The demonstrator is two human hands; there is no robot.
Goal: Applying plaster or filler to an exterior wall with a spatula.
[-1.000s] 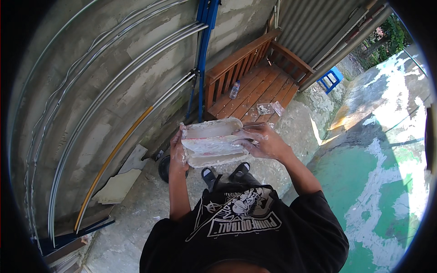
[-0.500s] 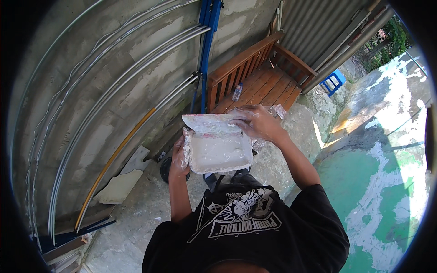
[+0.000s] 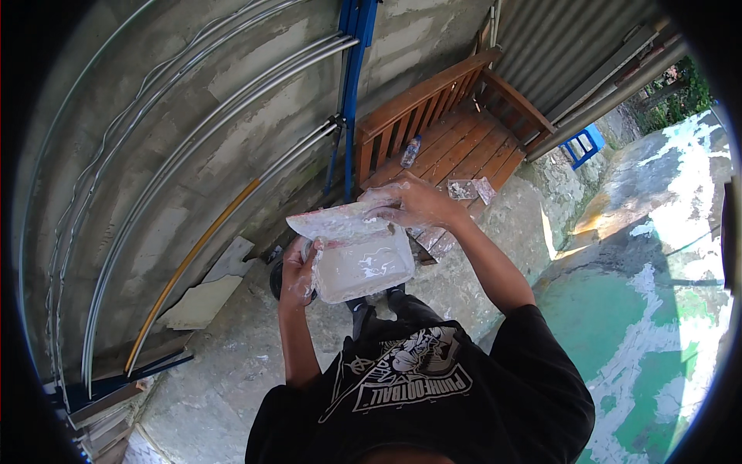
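The flat sheet (image 3: 332, 222) now stands along the far side of the tray (image 3: 367, 293), versus across its middle one second ago; the pale paste (image 3: 363, 264) is therefore exposed for working. The left hand (image 3: 295, 274) clamps its fingers on the tray's left wall; the right hand (image 3: 410, 203) pinches the sheet's right end. The tray is held above the floor (image 3: 205, 387).

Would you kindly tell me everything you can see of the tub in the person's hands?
The tub is whitish, rectangular with rounded corners, apparently plastic, its rim crusted with pale residue. Its mouth faces up toward the camera, showing a wet-looking pale coating with glossy highlights; how deep that is cannot be told. The left hand grips its left side. A smeared flat scraper, held by the right hand, overlaps its far edge in this view.
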